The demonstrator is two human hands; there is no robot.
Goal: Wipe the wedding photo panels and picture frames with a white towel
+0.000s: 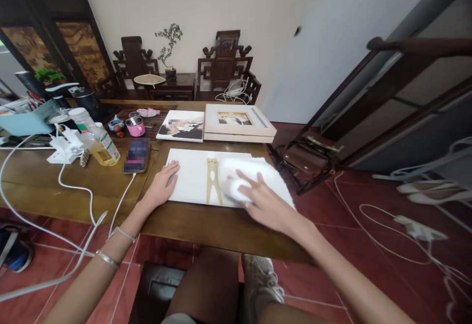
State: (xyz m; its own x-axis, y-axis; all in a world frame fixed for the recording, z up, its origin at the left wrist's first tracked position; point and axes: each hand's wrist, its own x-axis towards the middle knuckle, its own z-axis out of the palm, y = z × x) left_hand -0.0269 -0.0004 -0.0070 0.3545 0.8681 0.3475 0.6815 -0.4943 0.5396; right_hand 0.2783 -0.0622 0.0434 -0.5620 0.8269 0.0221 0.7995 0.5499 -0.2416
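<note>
A white flat board (188, 176) lies on the wooden table in front of me. My left hand (164, 182) rests on its left edge with the fingers stretched out. At its middle is a flat, gold-tan two-legged piece (212, 179). Over the right part of the board spreads a white, soft-looking sheet (275, 176) with an uneven edge. My right hand (261, 198) is above this sheet, its fingers around a rounded white wad (239, 189). Motion blurs the wad and the fingertips, so its material is unclear.
Behind the board lie a photo panel (180, 126) and stacked pale frames (239, 123). To the left are a phone (136, 156) on a white cable, a bottle of yellowish liquid (101, 144), a power strip (66, 147) and a pink cup (135, 126).
</note>
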